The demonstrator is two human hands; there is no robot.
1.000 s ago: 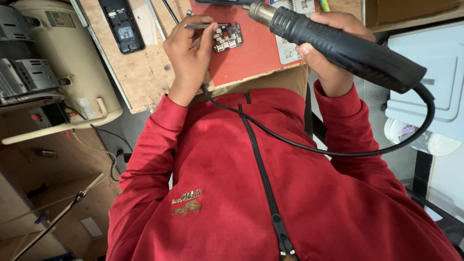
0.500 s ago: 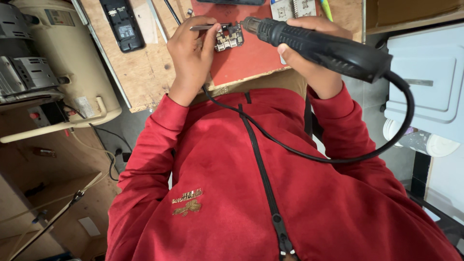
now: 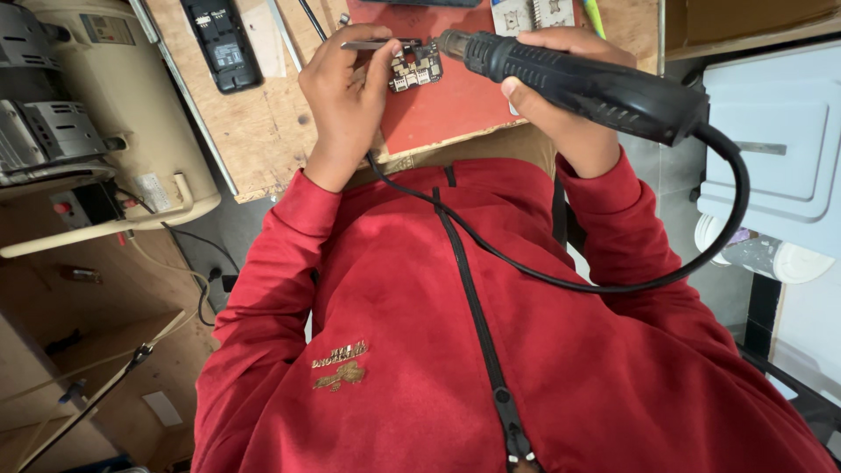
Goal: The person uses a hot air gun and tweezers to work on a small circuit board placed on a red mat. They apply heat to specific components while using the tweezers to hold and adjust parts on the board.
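Observation:
My left hand point(image 3: 346, 96) pinches a pair of metal tweezers point(image 3: 372, 44) whose tips rest on a small circuit board point(image 3: 419, 68). The board lies on a red mat point(image 3: 455, 101) at the near edge of a wooden bench point(image 3: 254, 131). My right hand point(image 3: 569, 105) grips a black hot-air tool point(image 3: 596, 83) by its handle. Its metal nozzle points left and sits right at the board's upper right corner. A thick black cable point(image 3: 613, 280) loops from the handle's rear across my red jacket.
A black phone body point(image 3: 221, 44) lies on the bench to the upper left. A cream machine housing point(image 3: 96, 114) stands at the left. A white box point(image 3: 775, 140) and a white roll point(image 3: 762, 254) sit at the right. Thin wires trail over the floor at lower left.
My right hand has swung the hot-air tool down and to the left, bringing the nozzle from above right of the board to right beside it. My left hand stays on the tweezers.

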